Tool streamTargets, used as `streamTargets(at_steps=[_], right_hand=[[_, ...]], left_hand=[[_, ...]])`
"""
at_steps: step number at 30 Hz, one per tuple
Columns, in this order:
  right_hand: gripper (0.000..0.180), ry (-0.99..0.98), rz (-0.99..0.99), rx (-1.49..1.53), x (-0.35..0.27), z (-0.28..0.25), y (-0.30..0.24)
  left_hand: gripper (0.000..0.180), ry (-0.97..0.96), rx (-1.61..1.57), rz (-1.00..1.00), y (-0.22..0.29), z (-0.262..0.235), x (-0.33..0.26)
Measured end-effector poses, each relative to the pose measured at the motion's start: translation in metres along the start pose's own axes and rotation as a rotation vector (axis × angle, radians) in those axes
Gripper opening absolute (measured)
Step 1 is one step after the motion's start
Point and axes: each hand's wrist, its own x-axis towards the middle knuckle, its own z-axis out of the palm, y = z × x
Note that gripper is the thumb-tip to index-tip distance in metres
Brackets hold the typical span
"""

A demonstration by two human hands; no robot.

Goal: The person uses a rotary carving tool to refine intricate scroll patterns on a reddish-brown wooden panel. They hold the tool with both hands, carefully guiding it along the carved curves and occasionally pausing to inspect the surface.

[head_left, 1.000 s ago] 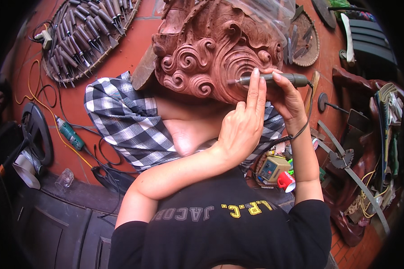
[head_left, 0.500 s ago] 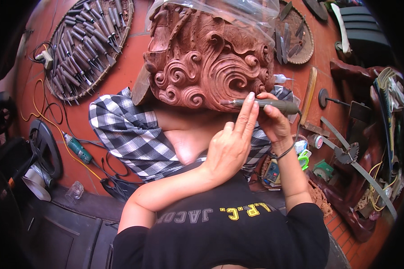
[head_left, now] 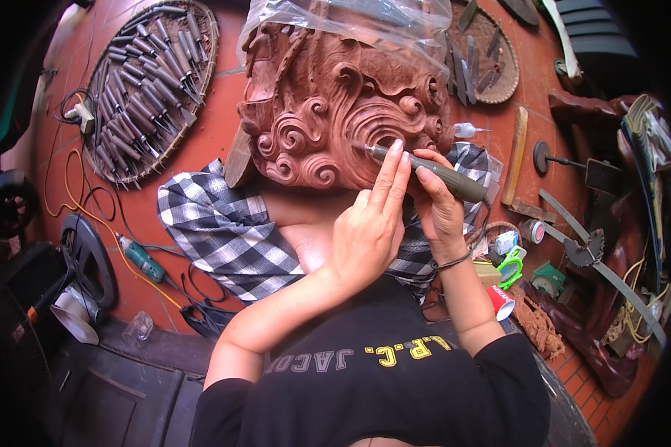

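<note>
A reddish-brown wood carving (head_left: 294, 138) with deep swirls and scrolls stands in front of me, against my lap. My right hand (head_left: 441, 217) is closed around the thick dark grey-green body of a rotary carving tool (head_left: 461, 183). The tool slants from lower right to upper left, its thin tip at the grooves of a large swirl. My left hand (head_left: 365, 242) lies against the front of the tool, with two fingers stretched over it and the others curled. Its thumb is hidden. Clear plastic sheeting (head_left: 350, 26) covers the carving's far part.
A round basket (head_left: 89, 149) of wooden-handled chisels lies at far left, another basket (head_left: 516, 78) with blades at far right. On the left are a green power tool (head_left: 143, 261) and loose cables. A wooden bar (head_left: 514, 156), red cup (head_left: 501, 302) and long metal strips (head_left: 626, 289) lie right.
The tool's tip has shifted up and left on the carving, and the tool tilts more steeply. Both hands moved along with it. The view has shifted slightly; a red cup now shows.
</note>
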Motion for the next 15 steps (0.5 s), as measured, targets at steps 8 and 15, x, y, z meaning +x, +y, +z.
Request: streamTargets(at_steps=[8,15], right_hand=[[0.039,0.079,-0.133,0.1,0.003,0.004,0.016],[0.041,0.039,-0.131,0.169,-0.004,-0.001,0.027]], left_hand=[[0.083,-0.042,0.025,0.066,-0.007,-0.004,0.019],[0.08,-0.098,0.074,0.062,-0.004,-0.013,0.018]])
